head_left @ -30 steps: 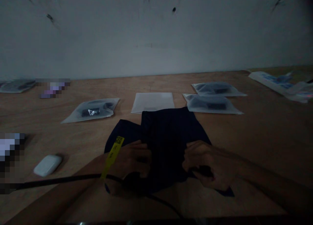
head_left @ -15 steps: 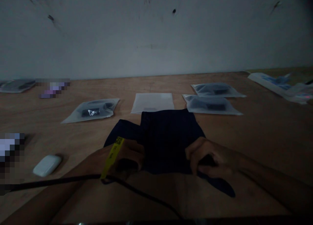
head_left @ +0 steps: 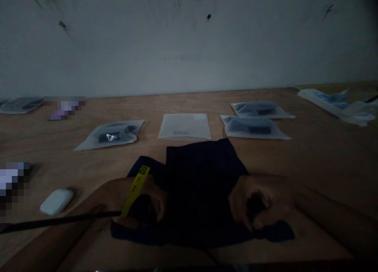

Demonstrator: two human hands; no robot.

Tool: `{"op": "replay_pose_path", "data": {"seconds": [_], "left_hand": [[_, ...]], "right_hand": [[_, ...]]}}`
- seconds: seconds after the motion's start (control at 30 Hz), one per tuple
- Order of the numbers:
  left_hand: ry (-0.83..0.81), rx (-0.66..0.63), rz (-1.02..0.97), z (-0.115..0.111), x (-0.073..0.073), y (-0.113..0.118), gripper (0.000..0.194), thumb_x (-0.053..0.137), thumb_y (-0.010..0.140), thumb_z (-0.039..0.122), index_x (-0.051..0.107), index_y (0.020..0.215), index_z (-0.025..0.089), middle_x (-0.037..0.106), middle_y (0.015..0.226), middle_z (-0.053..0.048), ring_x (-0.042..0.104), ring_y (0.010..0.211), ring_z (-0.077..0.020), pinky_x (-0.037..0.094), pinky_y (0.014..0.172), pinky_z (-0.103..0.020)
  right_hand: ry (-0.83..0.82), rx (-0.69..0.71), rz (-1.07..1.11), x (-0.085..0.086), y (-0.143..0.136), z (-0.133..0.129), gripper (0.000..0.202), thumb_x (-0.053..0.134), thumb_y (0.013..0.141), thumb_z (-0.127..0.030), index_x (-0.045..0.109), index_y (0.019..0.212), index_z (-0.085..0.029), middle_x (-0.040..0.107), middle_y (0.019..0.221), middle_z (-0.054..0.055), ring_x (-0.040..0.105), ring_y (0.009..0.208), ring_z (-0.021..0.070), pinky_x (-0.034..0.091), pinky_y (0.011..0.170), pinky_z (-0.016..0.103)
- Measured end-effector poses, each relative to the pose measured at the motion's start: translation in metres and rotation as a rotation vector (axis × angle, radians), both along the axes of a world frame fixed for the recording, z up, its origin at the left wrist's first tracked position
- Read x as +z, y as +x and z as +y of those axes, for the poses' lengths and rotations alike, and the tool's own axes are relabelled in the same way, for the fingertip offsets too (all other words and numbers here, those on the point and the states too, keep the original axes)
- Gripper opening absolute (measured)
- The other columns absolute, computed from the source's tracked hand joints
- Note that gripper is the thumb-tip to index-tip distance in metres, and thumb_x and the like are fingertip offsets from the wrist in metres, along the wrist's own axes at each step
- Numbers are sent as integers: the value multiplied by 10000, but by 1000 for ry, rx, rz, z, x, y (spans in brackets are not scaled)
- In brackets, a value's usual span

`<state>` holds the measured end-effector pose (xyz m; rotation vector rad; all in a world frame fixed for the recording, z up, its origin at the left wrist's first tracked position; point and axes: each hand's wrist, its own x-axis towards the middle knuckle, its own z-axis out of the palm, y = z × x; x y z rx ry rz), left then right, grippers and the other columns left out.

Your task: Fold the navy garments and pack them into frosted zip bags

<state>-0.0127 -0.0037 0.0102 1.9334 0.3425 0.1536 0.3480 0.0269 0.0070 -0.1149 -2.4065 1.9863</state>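
A dark navy cloth (head_left: pixel 203 185) lies in front of me on the wooden table, broad in the middle with narrower parts at its sides. It looks like a garment, but the dim light hides its details. My left hand (head_left: pixel 155 197) is curled on the cloth's left part, its fingers gripping the fabric. On the other side, my right hand (head_left: pixel 251 199) has bent fingers closed on the right part, and a dark flap sticks out beneath it. A yellow label (head_left: pixel 136 191) on a black cable (head_left: pixel 67 221) crosses in front of my left hand.
Beyond the cloth lies a flat white pouch (head_left: pixel 184 126). Frosted bags with dark contents rest at left (head_left: pixel 113 135) and right (head_left: pixel 254 127). A white rounded case (head_left: pixel 57 201) sits near my left forearm. Crumpled plastic packaging (head_left: pixel 336 104) lies far right, before the wall (head_left: pixel 183 39).
Both hands have come slightly closer to me with the cloth. Its near edge now reaches lower and spreads wider, below my left hand too.
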Motion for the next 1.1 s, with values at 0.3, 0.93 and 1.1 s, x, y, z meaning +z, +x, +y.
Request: {"op": "replay_pose_path", "data": {"seconds": [0.3,0.93,1.1], "left_hand": [[-224,481,-82,18,1,-31,246,693,831,242,615,1055,177,676,925,-17,640,771,-137,480,641,-184],[902,1022,289,29,-13,-24,307,539,970,366,607,1230,215,634,1192,-75,627,1020,-239,495,937,-393],[1068,540,266,11,-6,0,586,462,974,540,378,1505,307,302,1601,-73,315,1445,-349,237,1186,-569]], "right_hand": [[-101,-430,181,-8,17,27,439,607,787,-609,681,911,-195,688,1036,88,665,922,237,532,797,358],[432,-1475,3,-34,12,38,429,716,805,-516,655,1141,-257,702,1132,69,668,1007,285,541,880,485],[971,-1224,-76,-32,10,33,496,701,832,-469,583,1277,-284,641,1286,65,581,1202,313,432,1058,545]]}}
